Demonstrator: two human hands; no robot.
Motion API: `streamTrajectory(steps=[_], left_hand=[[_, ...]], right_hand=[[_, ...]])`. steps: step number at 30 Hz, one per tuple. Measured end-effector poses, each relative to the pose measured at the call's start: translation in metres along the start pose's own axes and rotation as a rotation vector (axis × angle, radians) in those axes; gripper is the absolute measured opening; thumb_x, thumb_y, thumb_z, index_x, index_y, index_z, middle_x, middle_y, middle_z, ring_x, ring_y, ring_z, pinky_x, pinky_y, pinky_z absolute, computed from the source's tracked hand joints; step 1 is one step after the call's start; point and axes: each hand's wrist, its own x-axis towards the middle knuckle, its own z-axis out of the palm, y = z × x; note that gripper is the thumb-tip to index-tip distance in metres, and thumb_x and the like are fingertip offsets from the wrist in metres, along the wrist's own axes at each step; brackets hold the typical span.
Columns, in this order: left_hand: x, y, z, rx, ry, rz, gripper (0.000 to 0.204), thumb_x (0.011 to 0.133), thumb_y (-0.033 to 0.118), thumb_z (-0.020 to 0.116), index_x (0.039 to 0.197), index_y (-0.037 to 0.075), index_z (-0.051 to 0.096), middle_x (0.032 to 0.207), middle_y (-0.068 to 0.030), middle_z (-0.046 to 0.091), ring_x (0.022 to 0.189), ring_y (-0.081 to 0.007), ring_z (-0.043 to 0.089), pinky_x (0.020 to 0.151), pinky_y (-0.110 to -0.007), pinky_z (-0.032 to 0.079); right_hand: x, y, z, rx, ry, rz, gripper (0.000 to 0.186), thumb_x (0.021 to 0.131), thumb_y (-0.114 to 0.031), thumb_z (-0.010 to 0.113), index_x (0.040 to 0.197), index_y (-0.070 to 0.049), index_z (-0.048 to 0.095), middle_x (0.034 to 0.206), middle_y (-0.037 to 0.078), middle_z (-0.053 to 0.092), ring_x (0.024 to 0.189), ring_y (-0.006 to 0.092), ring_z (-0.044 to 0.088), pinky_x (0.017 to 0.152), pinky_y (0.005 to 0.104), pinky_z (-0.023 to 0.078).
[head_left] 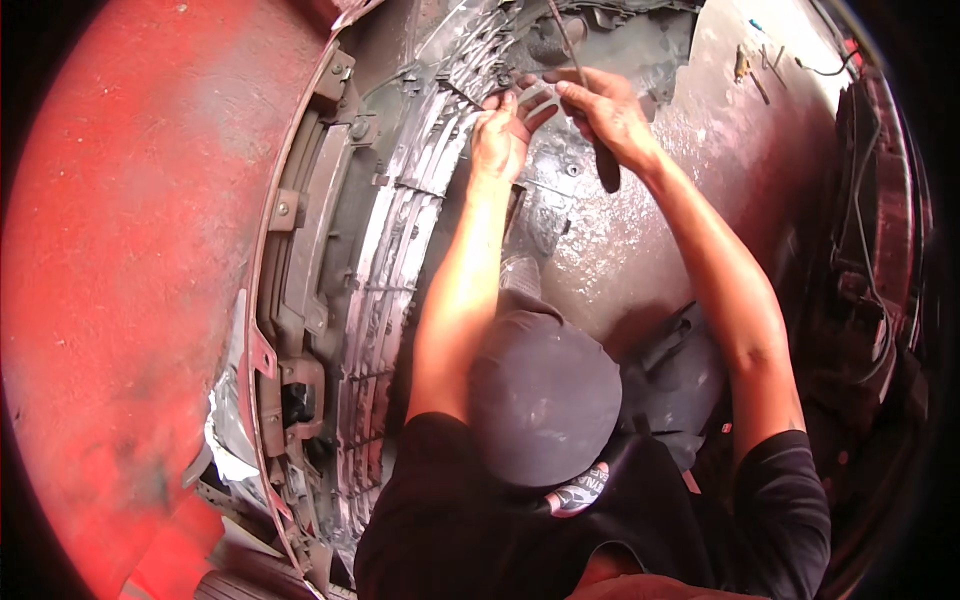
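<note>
My left hand [501, 145] is at the upper middle, fingers closed round a small grey bracket-like piece [540, 98]. Its fingertips are beside the silvery slatted grille [392, 225] of a large car bumper. Close by on the right, my right hand [613, 118] grips a long thin rod-like tool [607, 168]. The tool's dark, rounded end hangs below the palm, and its thin shaft points up past the fingers. The right fingertips come near the grey piece; whether they touch it I cannot tell.
Bumper brackets [292, 210] run along the left, beside a red floor [130, 220]. Small tools or scraps [742, 65] lie on the grey floor [690, 210] at the upper right. A dark car part with a cable [880, 230] stands at the right. My knee [545, 395] is bent below.
</note>
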Motion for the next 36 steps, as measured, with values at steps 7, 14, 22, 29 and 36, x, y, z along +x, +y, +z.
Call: streamTrajectory(steps=[7,14,22,29,36], left_hand=[[0.017,-0.023,-0.020,-0.106,-0.022,0.093,0.029,0.101,0.025,0.054,0.127,0.013,0.054,0.126,-0.0049,0.058,0.121,-0.0270,0.054,0.105,-0.048,0.043],[0.024,-0.028,-0.031,-0.239,0.117,-0.005,0.024,0.102,0.017,0.041,0.118,0.007,0.056,0.119,-0.0076,0.061,0.113,-0.0244,0.058,0.103,-0.039,0.044],[0.023,-0.014,-0.017,-0.246,0.143,-0.110,0.029,0.095,0.021,0.047,0.111,0.001,0.061,0.112,-0.0128,0.065,0.108,-0.0278,0.061,0.100,-0.041,0.046],[0.006,-0.007,-0.018,-0.084,0.119,-0.038,0.018,0.096,0.019,0.056,0.105,0.003,0.058,0.116,-0.0152,0.062,0.109,-0.0337,0.058,0.093,-0.053,0.047],[0.005,-0.005,0.003,0.106,0.239,0.064,0.026,0.101,0.026,0.058,0.115,0.004,0.055,0.106,-0.0133,0.062,0.097,-0.0282,0.062,0.083,-0.044,0.052]], right_hand=[[0.045,0.025,0.029,-0.305,0.029,-0.311,0.030,0.089,-0.019,0.070,0.114,-0.003,0.071,0.091,0.012,0.074,0.080,0.0180,0.068,0.075,0.0323,0.052],[0.041,0.027,0.052,-0.678,0.185,-0.640,0.018,0.084,-0.015,0.067,0.083,0.001,0.060,0.078,0.019,0.061,0.079,0.0404,0.062,0.072,0.0457,0.049],[0.025,0.035,0.050,-0.402,0.219,-0.424,0.019,0.092,-0.018,0.064,0.101,-0.001,0.064,0.084,0.020,0.066,0.079,0.0359,0.065,0.070,0.0432,0.050],[-0.061,0.022,-0.021,-0.793,0.086,-0.323,0.042,0.094,-0.006,0.055,0.136,-0.006,0.053,0.079,0.022,0.065,0.074,0.0377,0.066,0.066,0.0470,0.051],[-0.079,-0.002,-0.027,-1.090,-0.023,-0.411,0.053,0.084,0.000,0.053,0.136,-0.010,0.056,0.080,0.022,0.066,0.072,0.0357,0.066,0.065,0.0460,0.053]])
